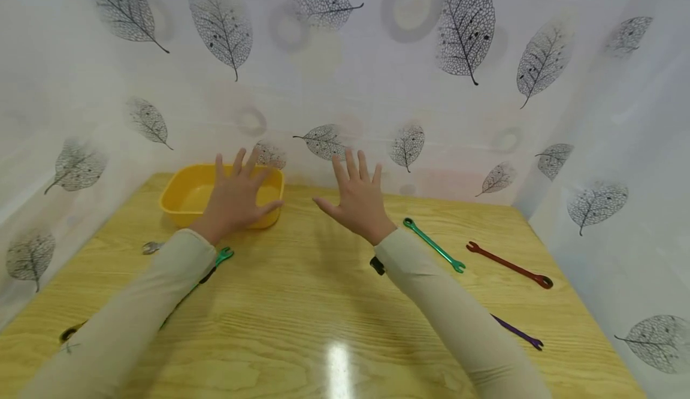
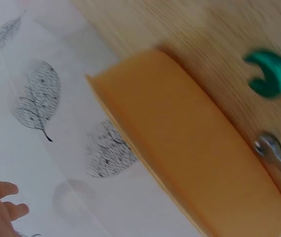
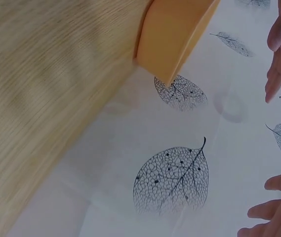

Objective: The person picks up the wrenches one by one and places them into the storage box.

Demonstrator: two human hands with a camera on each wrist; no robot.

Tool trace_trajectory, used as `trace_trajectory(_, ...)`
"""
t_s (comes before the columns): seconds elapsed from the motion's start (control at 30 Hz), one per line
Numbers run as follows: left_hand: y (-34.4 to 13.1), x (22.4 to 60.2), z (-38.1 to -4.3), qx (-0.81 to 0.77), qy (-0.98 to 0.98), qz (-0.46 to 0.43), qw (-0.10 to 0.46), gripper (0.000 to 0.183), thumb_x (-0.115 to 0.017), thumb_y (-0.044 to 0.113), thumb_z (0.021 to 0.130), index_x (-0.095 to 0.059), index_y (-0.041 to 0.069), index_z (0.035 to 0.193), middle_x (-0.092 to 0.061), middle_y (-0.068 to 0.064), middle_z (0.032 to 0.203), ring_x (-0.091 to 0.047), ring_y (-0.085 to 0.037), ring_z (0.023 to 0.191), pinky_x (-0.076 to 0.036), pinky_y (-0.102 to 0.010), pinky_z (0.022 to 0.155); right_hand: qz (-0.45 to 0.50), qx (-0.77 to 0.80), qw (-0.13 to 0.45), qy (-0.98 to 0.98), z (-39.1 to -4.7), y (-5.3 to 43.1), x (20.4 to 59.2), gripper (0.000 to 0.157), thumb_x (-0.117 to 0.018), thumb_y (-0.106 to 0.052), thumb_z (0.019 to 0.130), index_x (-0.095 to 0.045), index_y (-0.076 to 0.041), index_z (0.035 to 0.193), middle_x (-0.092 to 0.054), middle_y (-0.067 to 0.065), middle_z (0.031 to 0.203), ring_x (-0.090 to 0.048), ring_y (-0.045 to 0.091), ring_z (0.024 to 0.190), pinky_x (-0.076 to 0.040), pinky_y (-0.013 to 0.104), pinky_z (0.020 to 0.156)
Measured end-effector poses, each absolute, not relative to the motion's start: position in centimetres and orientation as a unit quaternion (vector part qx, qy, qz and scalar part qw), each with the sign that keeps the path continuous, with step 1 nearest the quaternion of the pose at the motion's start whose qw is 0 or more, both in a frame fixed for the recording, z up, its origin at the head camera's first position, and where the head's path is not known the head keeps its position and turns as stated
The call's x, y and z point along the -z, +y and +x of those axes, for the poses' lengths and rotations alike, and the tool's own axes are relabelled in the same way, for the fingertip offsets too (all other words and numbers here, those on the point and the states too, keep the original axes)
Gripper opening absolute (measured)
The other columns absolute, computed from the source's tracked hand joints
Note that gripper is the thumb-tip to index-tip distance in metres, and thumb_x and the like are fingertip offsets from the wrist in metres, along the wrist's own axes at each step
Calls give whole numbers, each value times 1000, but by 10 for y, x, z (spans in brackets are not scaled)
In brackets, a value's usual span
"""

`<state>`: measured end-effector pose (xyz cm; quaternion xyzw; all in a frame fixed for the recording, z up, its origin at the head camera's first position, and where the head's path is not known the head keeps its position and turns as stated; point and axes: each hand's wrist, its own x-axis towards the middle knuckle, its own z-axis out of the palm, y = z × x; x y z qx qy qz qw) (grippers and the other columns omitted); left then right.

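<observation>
My left hand (image 1: pixel 232 201) is raised with its fingers spread, overlapping the yellow plastic basin (image 1: pixel 171 210) in the head view. To the right of it, my right hand (image 1: pixel 360 202) is held up with spread fingers, also holding nothing. A green wrench (image 1: pixel 433 244) lies on the table to the right of that hand. Partly hidden under the left forearm is another green wrench (image 1: pixel 224 256). A silver wrench (image 1: pixel 151 247) pokes out beside the left sleeve, near the basin; its end (image 2: pixel 271 148) also shows in the left wrist view.
On the right of the wooden table (image 1: pixel 291 327) lie a red wrench (image 1: pixel 509 265) and a purple wrench (image 1: pixel 520 333), the latter partly behind the right sleeve. A yellowish wrench (image 1: pixel 70 332) shows at the left. Leaf-printed white sheeting (image 1: pixel 345 87) stands behind and at both sides.
</observation>
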<state>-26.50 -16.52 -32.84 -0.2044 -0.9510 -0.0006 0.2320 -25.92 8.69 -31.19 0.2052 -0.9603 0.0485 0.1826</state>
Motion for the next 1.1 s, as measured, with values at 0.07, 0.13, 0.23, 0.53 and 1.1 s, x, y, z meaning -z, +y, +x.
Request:
trace_trajectory(0.07, -172, 328, -269, 4, -948, -209, 241, 76, -58, 55, 82, -39, 12, 141, -26, -24, 150, -25, -45, 138, -10, -72, 105, 207, -40, 183, -960, -266, 78, 312, 86, -44, -64, 87, -14, -16, 152, -9, 13, 158, -4, 35, 147, -10, 66, 110)
trace_trajectory(0.13, -178, 328, -274, 6, -941, -218, 259, 75, -60, 52, 81, -40, 10, 140, -30, -25, 149, -28, -45, 136, -12, -71, 106, 210, -33, 183, -960, -272, 70, 312, 86, -43, -64, 87, -14, -16, 152, -11, 14, 158, -6, 35, 146, -10, 65, 111)
trace_trajectory(0.23, -188, 329, -282, 2, -927, -233, 293, 72, -63, 47, 80, -44, 7, 136, -36, -24, 145, -33, -43, 134, -15, -69, 107, 213, -21, 186, -959, -281, 59, 312, 84, -42, -64, 88, -17, -15, 151, -15, 14, 158, -11, 35, 146, -13, 64, 111)
trace_trajectory(0.53, -222, 333, -302, -10, -929, -223, 296, 74, -67, 40, 79, -42, 6, 139, -44, -25, 139, -40, -42, 128, -16, -64, 110, 209, 25, 165, -964, -307, 26, 321, 82, -34, -66, 89, -16, -15, 151, -20, 11, 157, -17, 35, 145, -16, 61, 112)
trace_trajectory(1.1, -306, 355, -307, -46, -953, -160, 253, 63, -66, 31, 79, -49, -7, 126, -55, -33, 115, -52, -47, 102, -27, -62, 103, 227, 108, 188, -949, -337, -21, 357, 69, -36, -60, 91, -39, -11, 141, -52, 6, 135, -45, 27, 128, -29, 55, 108)
